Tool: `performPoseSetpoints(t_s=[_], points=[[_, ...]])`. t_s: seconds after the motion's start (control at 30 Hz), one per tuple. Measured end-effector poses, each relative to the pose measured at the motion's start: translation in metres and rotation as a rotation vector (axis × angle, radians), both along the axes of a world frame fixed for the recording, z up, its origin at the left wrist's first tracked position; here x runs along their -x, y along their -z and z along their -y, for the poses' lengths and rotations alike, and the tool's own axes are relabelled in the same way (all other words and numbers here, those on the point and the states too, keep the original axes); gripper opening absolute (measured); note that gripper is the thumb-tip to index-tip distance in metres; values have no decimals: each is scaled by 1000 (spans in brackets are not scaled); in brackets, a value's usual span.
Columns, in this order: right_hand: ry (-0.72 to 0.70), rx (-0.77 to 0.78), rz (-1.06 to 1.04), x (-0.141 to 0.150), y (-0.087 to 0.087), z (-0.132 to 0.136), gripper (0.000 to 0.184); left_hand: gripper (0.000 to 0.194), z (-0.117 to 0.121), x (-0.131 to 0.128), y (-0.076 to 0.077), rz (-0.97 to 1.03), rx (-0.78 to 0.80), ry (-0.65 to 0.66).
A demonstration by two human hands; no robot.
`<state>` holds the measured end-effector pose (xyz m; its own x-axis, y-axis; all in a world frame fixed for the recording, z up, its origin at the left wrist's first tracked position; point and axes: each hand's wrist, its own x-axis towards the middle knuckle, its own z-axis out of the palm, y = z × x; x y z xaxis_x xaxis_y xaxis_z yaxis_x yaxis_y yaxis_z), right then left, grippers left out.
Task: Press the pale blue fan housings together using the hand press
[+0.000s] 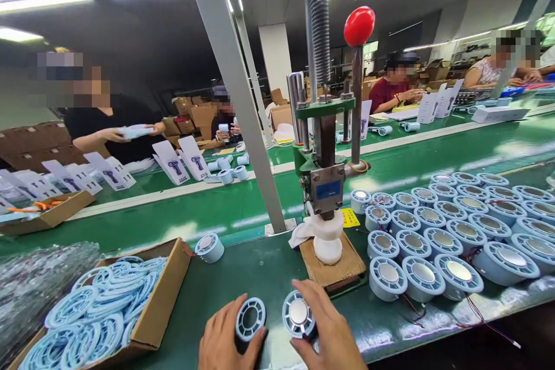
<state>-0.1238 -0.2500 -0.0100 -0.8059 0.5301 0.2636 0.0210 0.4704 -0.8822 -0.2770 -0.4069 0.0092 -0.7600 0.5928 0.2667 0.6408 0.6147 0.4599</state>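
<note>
My left hand [225,338] grips a light blue round fan housing [250,318] with an open centre, near the front edge of the green bench. My right hand [329,332] holds a second blue housing [298,314] with a shiny metal disc in its middle, just right of the first. Both hands sit directly in front of a hand press [327,144] with a red knob [359,25], whose white die [328,241] rests on a wooden block [333,269].
Several finished blue housings [451,225] with wires lie in rows at the right. A cardboard box [162,300] of blue grille rings stands at the left, one loose housing [209,247] behind it. Other people work along the green conveyor [208,202] beyond.
</note>
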Motion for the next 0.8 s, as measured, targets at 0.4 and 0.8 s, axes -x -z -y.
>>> performPoseSetpoints(t_s=[0.4, 0.8], points=[[64, 36, -114, -13, 20, -1, 89, 76, -57, -52, -43, 168, 1, 540], [-116, -170, 153, -31, -20, -22, 85, 60, -61, -54, -1, 456, -201, 431]])
